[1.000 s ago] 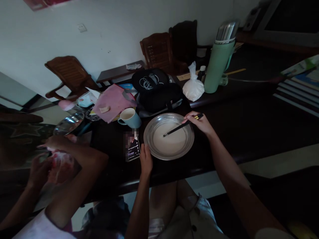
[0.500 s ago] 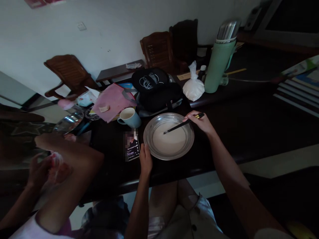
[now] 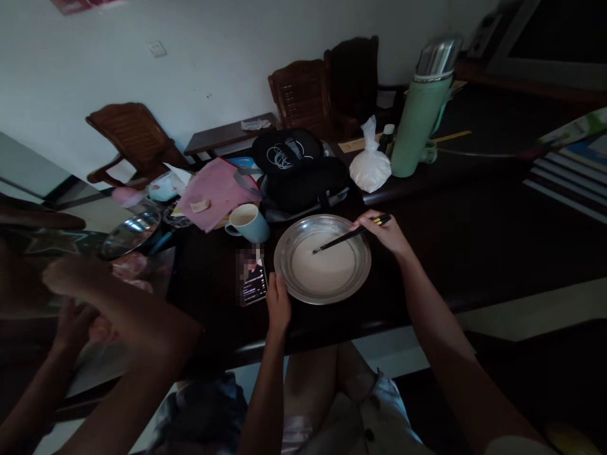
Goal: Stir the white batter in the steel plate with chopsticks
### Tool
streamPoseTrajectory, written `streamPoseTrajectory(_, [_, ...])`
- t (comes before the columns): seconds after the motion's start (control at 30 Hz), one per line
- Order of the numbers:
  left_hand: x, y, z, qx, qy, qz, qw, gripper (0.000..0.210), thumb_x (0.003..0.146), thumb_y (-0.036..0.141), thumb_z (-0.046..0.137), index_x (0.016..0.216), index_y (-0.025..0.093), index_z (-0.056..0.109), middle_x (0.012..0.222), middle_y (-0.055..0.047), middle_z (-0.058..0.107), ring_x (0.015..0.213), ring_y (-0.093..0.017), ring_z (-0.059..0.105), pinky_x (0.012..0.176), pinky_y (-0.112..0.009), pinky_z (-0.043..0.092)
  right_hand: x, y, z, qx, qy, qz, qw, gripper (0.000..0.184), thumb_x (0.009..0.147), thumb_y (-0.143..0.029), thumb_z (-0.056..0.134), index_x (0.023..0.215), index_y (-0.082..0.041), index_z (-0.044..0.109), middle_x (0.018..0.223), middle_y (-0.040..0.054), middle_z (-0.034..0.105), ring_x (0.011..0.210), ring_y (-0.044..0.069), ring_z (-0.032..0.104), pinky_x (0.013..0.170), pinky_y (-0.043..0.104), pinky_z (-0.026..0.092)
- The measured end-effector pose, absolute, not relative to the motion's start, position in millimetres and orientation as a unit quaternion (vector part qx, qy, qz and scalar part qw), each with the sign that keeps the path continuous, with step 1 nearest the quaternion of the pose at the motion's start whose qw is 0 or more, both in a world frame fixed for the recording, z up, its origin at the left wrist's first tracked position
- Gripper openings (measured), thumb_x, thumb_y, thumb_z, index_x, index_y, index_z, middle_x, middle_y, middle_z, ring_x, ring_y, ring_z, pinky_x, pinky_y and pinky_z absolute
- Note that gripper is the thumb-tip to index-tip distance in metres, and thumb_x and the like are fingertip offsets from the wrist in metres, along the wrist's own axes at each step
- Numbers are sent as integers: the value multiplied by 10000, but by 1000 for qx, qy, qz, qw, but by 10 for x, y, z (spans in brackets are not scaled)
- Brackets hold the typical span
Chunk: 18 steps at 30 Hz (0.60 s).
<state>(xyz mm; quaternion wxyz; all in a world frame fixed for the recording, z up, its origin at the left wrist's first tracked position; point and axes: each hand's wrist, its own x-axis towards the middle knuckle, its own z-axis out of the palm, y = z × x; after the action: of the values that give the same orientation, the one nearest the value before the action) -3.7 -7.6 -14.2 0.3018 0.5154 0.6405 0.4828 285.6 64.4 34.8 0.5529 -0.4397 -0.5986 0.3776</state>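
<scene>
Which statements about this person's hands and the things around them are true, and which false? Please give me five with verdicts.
1. The right hand holds black chopsticks angled down into the metal basin. True.
2. The left hand holds up the phone. False: it is at the basin's rim; the phone lies on the table.
3. A pale liquid is in the basin. True.
4. The tied bag of white stuff lies inside the basin. False: it sits beyond it, beside the green flask.
5. A light-blue mug stands near the phone. True.
</scene>
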Motion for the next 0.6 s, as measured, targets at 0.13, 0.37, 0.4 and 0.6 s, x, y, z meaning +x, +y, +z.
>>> streamPoseTrajectory(0.13, [-33, -82, -133, 518, 636, 482, 309, 462, 877, 592, 374, 836, 180, 581, 779, -24, 578, 852, -173, 554, 827, -307, 446, 2946, 642, 360, -473, -565, 343, 582, 307, 826, -501, 604, 749, -213, 677, 637, 19, 722, 664, 193, 681, 738, 335, 510])
streamPoseTrajectory(0.37, [-52, -61, -167, 514, 644, 480, 301, 472, 867, 592, 385, 938, 180, 603, 911, -63, 626, 996, -207, 553, 893, -334, 429, 2836, 635, 325, -421, -612, 417, 524, 304, 817, -505, 615, 783, -214, 696, 718, 26, 744, 755, 202, 701, 755, 330, 516])
streamPoseTrajectory(0.4, [-54, -60, -171, 516, 642, 480, 302, 467, 870, 588, 382, 929, 180, 602, 898, -60, 624, 992, -205, 551, 888, -331, 429, 2827, 642, 324, -421, -613, 407, 529, 301, 816, -504, 616, 788, -215, 696, 736, 27, 748, 775, 202, 701, 768, 331, 515])
streamPoseTrajectory(0.6, [-49, -75, -153, 517, 642, 484, 294, 446, 870, 583, 391, 863, 181, 584, 809, -34, 593, 886, -183, 552, 829, -311, 440, 2925, 647, 355, -465, -569, 336, 589, 323, 822, -518, 603, 756, -211, 675, 655, 20, 730, 668, 187, 684, 745, 329, 508])
